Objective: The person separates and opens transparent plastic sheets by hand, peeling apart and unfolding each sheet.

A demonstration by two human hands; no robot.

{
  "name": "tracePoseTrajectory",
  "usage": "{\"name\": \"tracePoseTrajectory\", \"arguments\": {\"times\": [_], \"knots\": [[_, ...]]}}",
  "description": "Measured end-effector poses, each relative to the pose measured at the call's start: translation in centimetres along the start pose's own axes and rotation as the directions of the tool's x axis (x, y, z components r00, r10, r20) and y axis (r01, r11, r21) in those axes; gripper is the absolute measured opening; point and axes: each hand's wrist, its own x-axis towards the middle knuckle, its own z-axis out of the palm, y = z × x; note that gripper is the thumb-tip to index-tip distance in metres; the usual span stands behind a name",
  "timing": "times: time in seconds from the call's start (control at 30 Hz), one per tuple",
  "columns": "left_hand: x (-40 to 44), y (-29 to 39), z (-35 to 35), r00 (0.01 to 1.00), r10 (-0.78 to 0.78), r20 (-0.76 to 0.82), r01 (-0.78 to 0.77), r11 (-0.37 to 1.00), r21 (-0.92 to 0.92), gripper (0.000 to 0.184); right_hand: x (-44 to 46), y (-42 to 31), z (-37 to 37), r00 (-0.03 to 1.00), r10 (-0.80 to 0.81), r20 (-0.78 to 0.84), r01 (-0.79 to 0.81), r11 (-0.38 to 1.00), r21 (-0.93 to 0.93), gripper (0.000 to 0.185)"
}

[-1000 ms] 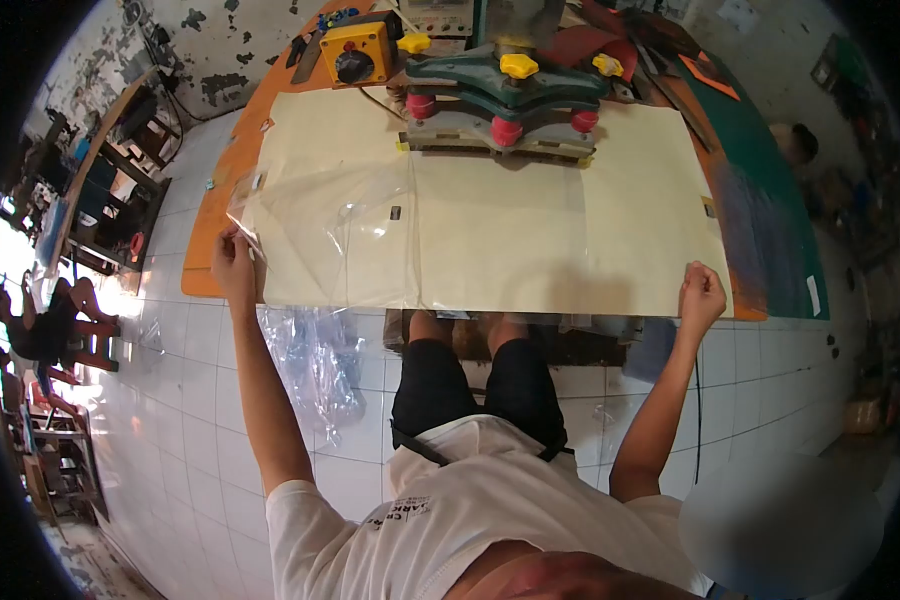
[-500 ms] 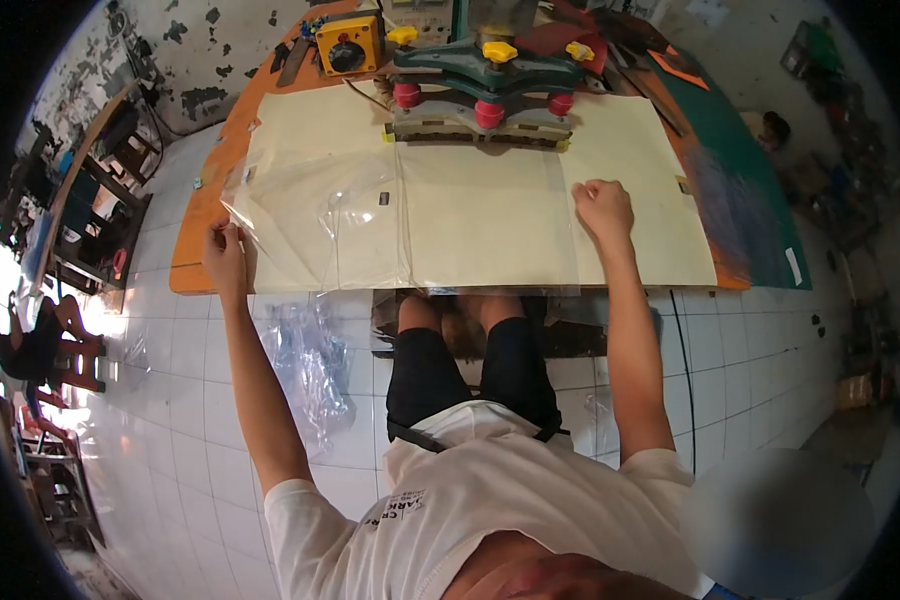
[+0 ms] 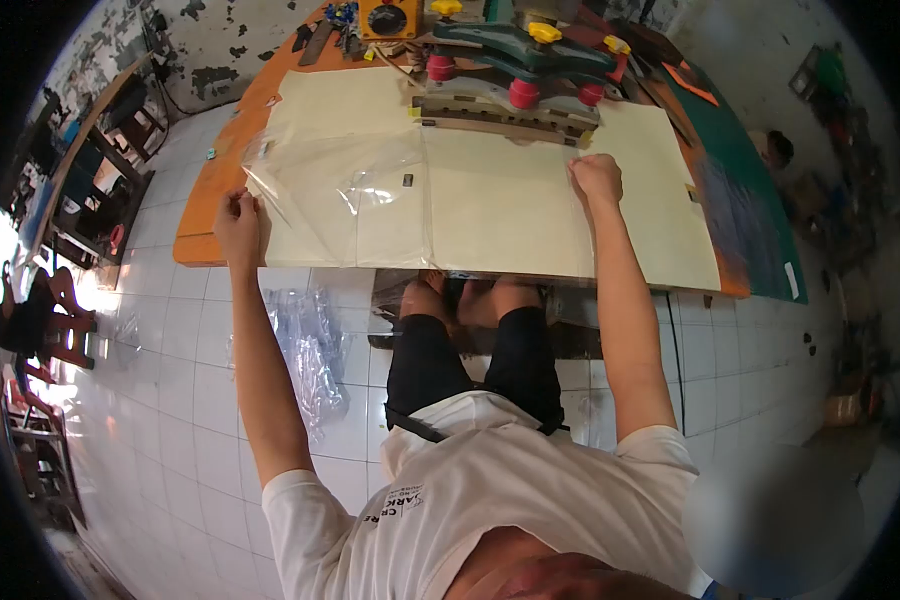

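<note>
A clear plastic sheet (image 3: 370, 195) lies wrinkled and shiny over the cream board (image 3: 650, 225) on the orange table. Its left edge meets my left hand (image 3: 238, 228), whose fingers are pinched together on it. At the sheet's right edge, below the press, is my right hand (image 3: 598, 178) with its fingers closed on the plastic. The green press (image 3: 520, 65), with yellow knobs and red rollers, stands at the back of the board. A small dark label (image 3: 407, 180) shows on the board.
A yellow box with a black dial (image 3: 388, 18) stands at the back left. Dark translucent sheets (image 3: 745, 220) lie on the green mat at the right. Crumpled plastic (image 3: 310, 350) is on the floor. A seated person (image 3: 35, 310) is at the far left.
My right hand has moved left and forward from the board's right front corner to the plastic's right edge. My left hand stays at the left edge. The camera view has shifted slightly.
</note>
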Motion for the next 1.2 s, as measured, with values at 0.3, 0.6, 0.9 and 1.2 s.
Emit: {"name": "tracePoseTrajectory", "arguments": {"times": [0.3, 0.6, 0.9, 1.2], "knots": [[0.1, -0.5, 0.0, 1.0, -0.007, 0.002, 0.007, 0.999, 0.039, 0.02, -4.8, -0.5, 0.7, 0.887, -0.396, -0.238, 0.432, 0.894, 0.123, 0.007], [0.7, -0.9, -0.3, 1.0, -0.013, 0.015, 0.013, 1.0, -0.011, 0.02, -11.5, -1.0, -1.4, 0.719, -0.568, -0.4, 0.691, 0.641, 0.333, 0.009], [0.7, 3.0, -2.6, 0.974, -0.105, -0.2, 0.007, 0.899, -0.437, 0.037, -11.7, -2.4, -11.0, 0.822, -0.411, -0.394, 0.56, 0.455, 0.692, 0.014], [-6.1, 20.9, 1.6, 0.953, 0.297, -0.052, -0.302, 0.929, -0.215, 0.016, -12.3, -3.7, -17.9, 0.762, -0.617, -0.198, 0.566, 0.485, 0.667, 0.025]]}}
